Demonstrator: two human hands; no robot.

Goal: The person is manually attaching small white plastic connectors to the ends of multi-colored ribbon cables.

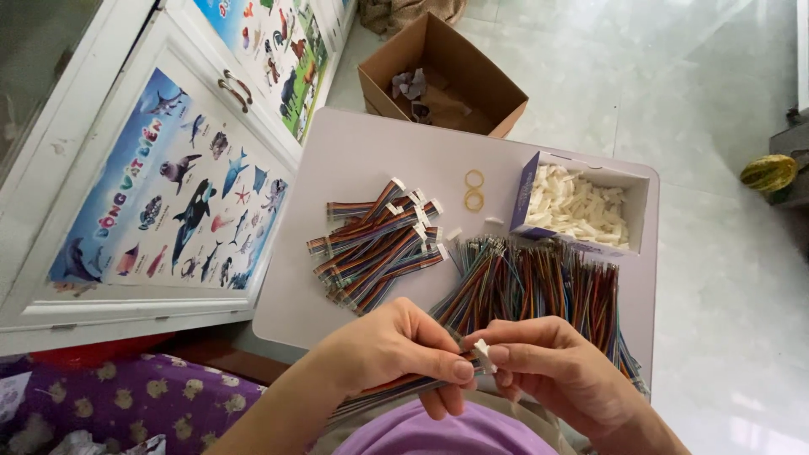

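My left hand [396,345] pinches a flat multicoloured ribbon cable [379,394] that runs down toward my lap. My right hand [556,366] holds a small white plastic connector [482,351] at the cable's end, fingertips meeting my left thumb. Just beyond my hands lies a large spread of loose coloured cables [539,282] on the small pale table [354,156]. To the left of it sits a pile of cables fitted with white connectors [379,240].
An open white box of white connectors [577,206] stands at the table's right back. Two yellow rubber bands [474,190] lie beside it. A brown cardboard box [442,76] sits on the tiled floor behind. A white cabinet with animal posters [168,185] is at left.
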